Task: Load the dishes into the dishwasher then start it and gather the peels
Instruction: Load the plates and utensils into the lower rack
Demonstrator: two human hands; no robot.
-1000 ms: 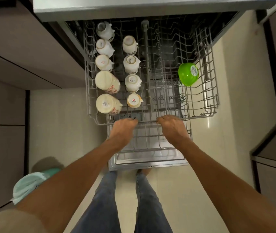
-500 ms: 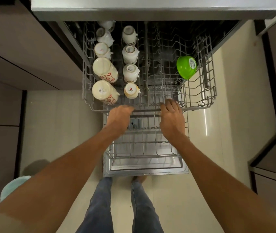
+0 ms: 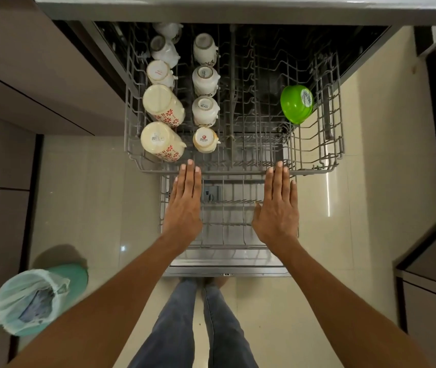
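Pale floor tiles (image 3: 78, 203) surround the open dishwasher, whose upper rack (image 3: 238, 171) is the landmark. Far left of it and nearer the person stands a bag-lined green bin (image 3: 38, 298). Inside its left half sit upturned mugs (image 3: 162, 104). At its front rail, left hand (image 3: 185, 205) and right hand (image 3: 278, 208) lie flat, fingers straight, gripping nothing. A green bowl (image 3: 296, 103) leans in its right side.

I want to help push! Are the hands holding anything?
Nothing is held. The left hand and right hand are flat, fingertips at the upper rack front rim.
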